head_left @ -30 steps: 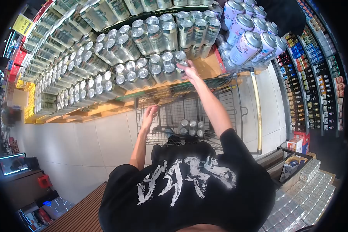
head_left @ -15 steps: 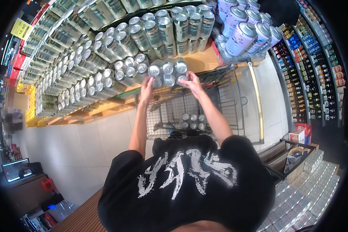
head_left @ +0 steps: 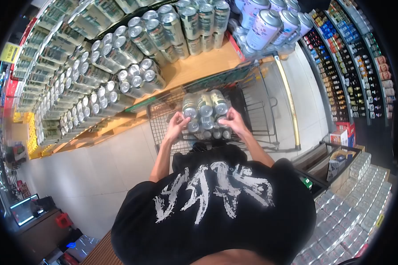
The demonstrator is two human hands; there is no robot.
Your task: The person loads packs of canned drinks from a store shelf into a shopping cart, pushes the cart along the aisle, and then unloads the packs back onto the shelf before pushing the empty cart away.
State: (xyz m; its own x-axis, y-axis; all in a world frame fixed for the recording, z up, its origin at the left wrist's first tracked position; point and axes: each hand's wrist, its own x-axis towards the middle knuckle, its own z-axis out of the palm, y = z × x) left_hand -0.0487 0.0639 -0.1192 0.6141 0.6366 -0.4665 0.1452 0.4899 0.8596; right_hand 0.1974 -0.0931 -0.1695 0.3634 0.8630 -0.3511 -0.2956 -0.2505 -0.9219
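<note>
A shrink-wrapped pack of cans (head_left: 204, 106) hangs over the shopping cart (head_left: 161, 132), tilted so the can sides and ends both show. My left hand (head_left: 178, 123) grips its left end, fingers closed on the wrap. At the opposite end my right hand (head_left: 234, 122) is closed on the same pack. Beneath it, another pack of cans (head_left: 216, 133) lies in the cart, partly hidden by the held one.
Packs of cans (head_left: 139, 79) stand stacked on a wooden shelf (head_left: 194, 66) ahead and to the left. Large spray-style cans (head_left: 265, 28) stand at upper right. The cart's yellowish handle (head_left: 288, 101) is to the right. More wrapped cans (head_left: 340, 216) are piled at lower right.
Both hands have brought the pack away from the shelf edge, toward my body and over the cart. The pack has tilted, showing more of the can sides.
</note>
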